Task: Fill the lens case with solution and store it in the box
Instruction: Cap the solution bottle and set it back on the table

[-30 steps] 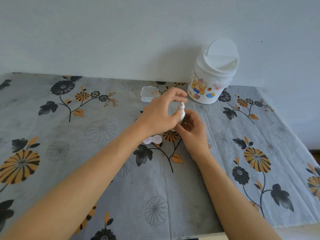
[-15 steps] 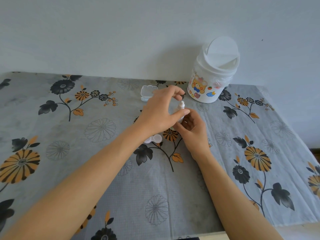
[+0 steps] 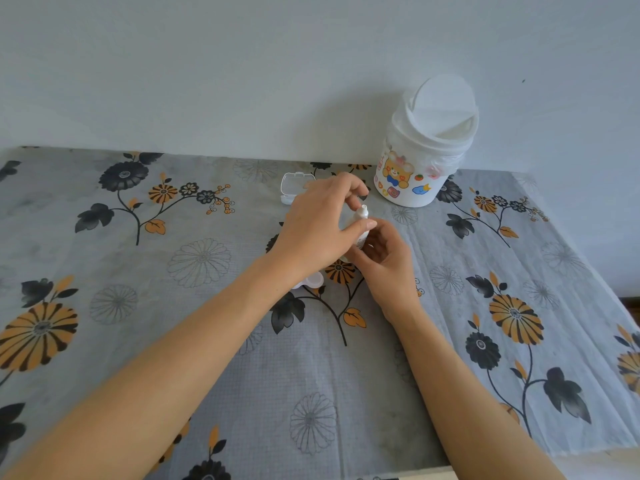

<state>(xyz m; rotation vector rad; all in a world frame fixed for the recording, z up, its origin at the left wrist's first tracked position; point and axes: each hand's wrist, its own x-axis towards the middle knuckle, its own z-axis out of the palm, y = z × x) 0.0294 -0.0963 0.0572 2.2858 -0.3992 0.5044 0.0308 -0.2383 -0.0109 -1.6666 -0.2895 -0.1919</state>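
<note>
Holding one small white solution bottle (image 3: pixel 360 226) upright between them, the two hands meet over the middle of the flowered tablecloth (image 3: pixel 138 341); its long axis runs near vertical, nozzle tip uppermost and bare. Left hand (image 3: pixel 318 230): fingers curled, thumb laid across the bottle's shoulder, forefinger arched above the tip; whether a cap is pinched in those fingertips cannot be told. Right hand (image 3: pixel 388 261): curled loosely round the bottle's lower body from below and behind, supporting it. One lens case (image 3: pixel 311 281), white, twin wells side by side, lies flat on the cloth just beneath and toward the person from the hands, half hidden under the left wrist; only the right-hand well shows clearly, and it appears uncapped, though liquid inside cannot be judged. Its long axis runs left to right across the table. One clear storage box (image 3: pixel 292 187), lid raised, sits beyond the left hand, near the wall side, well apart from the case. One white swing-lid bin (image 3: pixel 426 150) with cartoon stickers stands farther right at the back; not part of the job. Judgement: the bottle must tip downward and toward the person to reach the wells, a short drop; the right hand, already bearing the bottle, is better placed to pour. Count: bottle one, case one, box one, bin one.
</note>
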